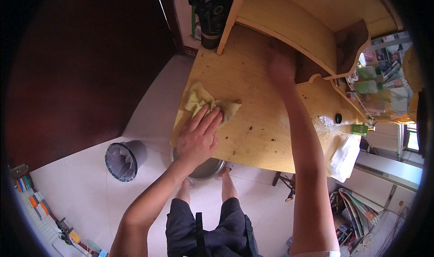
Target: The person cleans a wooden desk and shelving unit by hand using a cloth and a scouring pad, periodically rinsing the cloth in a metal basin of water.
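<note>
On the left part of the wooden desk top [253, 108], a crumpled yellow cloth [197, 97] with dark smudges lies under my left hand [199, 137]. My fingers press down on it and bunch it, while the thumb is tucked in low. My right arm reaches far across the desk, and my right hand [281, 67] is at the shadowed opening beneath the wooden shelf [289, 35]. Motion blur and shade hide its fingers, so I cannot make out whether it holds anything. Small dark specks dot the desk surface, with a wet, shiny patch toward the right.
A black cap [338, 118], a small green box [359, 129] and a white plastic container [344, 160] sit at the desk's right end. A black item [216, 24] stands at the back left corner. Below are a lined bin [122, 162] and a metal basin [205, 170] near my feet.
</note>
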